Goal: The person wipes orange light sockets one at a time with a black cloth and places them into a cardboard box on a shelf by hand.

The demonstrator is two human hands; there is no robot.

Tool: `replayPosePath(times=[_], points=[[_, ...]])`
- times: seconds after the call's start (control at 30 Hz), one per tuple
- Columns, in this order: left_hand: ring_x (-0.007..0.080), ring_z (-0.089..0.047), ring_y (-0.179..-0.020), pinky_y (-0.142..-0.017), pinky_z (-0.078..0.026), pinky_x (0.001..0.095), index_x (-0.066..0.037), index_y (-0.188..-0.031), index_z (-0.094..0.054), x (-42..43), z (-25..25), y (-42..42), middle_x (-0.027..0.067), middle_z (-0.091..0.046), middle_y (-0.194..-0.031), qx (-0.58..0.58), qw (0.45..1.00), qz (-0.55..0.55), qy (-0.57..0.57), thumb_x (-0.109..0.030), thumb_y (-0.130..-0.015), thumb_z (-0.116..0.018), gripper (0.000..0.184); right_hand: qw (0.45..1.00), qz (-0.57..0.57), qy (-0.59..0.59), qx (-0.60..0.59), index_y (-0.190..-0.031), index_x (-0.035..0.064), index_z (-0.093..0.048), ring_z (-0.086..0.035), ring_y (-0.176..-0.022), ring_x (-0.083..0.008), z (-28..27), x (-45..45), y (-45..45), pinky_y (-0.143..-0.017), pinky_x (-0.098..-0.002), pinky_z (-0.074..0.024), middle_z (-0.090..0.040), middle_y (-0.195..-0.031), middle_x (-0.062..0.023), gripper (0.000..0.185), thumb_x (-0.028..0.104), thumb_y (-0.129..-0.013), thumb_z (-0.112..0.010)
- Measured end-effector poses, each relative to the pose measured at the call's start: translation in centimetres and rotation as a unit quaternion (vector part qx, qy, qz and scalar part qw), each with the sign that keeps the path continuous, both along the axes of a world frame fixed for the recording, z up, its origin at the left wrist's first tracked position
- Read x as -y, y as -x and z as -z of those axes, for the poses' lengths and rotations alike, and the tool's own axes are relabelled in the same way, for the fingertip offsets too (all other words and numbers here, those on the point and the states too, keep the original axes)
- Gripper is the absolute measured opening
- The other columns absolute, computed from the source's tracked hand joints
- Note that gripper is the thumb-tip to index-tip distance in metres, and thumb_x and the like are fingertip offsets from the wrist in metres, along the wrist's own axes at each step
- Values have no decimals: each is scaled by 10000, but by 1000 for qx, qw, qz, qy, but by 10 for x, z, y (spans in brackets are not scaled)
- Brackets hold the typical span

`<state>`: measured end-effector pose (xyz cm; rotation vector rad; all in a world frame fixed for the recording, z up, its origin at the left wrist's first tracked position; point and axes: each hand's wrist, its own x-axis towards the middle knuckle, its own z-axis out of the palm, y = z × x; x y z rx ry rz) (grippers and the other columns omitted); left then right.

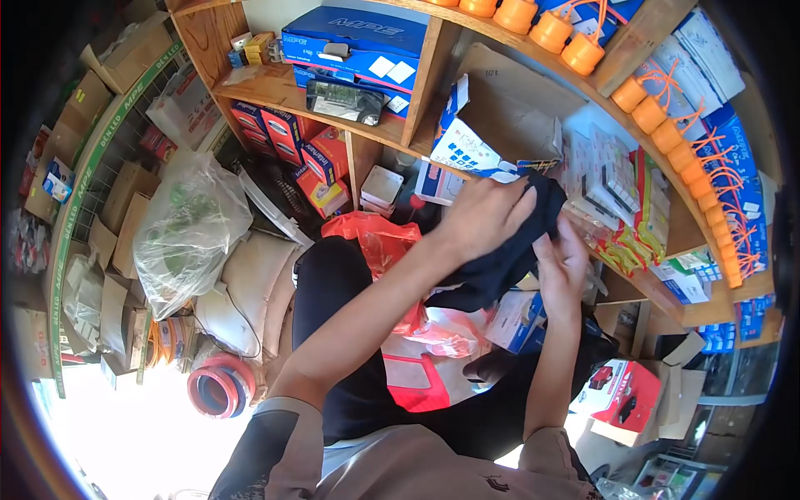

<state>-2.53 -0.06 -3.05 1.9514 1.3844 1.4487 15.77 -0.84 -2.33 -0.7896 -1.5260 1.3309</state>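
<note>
A piece of black cloth (500,265) hangs between my hands in front of the shelf, bunched and folded. My left hand (487,218) reaches across from the left, closed on its upper part with the knuckles up. Lower and to the right, my right hand (563,262) pinches the cloth's edge between thumb and fingers. Some of the cloth is hidden behind my hands. Just beyond it stands an open cardboard box (512,104) with a white and blue flap. A red plastic bag (375,242) lies below my left forearm.
Wooden shelves (392,129) hold blue boxes (354,42) and a phone (344,102). Orange lamp holders (658,125) line the curved shelf edge. A clear plastic bag (192,225) stands at left, above red wire coils (218,387). A red and white box (621,396) sits at lower right.
</note>
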Motion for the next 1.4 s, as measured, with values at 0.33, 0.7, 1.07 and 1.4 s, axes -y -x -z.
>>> replayPosePath(times=[0.33, 0.7, 1.07, 1.4], points=[[89, -651, -718, -615, -518, 261, 2, -990, -718, -12, 20, 120, 34, -692, -789, 215, 965, -94, 114, -233, -997, -607, 260, 984, 147, 50, -84, -1349, -91, -598, -566, -1256, -166, -1, -3, -23, -1121, -301, -352, -659, -1314, -131, 497, 192, -947, -674], [394, -695, -1088, -918, -559, 473, -51, -1486, -484, -91, 137, 214, 256, -684, -1229, 40, 903, -377, 204, -483, -801, -804, 870, 977, 186, 68, -76, -1288, -91, -640, -593, -1187, -151, 0, -12, -65, -1093, -291, -375, -680, -1256, -119, 435, 169, -939, -664], [295, -721, -848, -771, -545, 408, -35, -1369, -605, -97, 135, 217, 171, -739, -932, 97, 919, -359, 129, -249, -856, -679, 561, 981, 157, 83, -79, -1306, -69, -631, -591, -1214, -161, -1, -6, -70, -1093, -290, -383, -667, -1280, -127, 438, 158, -934, -676], [203, -661, -588, -555, -552, 337, 39, -1497, -434, -91, 120, 200, 120, -690, -796, 229, 892, -372, 113, -199, -846, -690, 739, 985, 143, 71, -68, -1310, -67, -631, -593, -1223, -171, -1, -6, -64, -1103, -300, -387, -662, -1298, -130, 413, 117, -941, -658]])
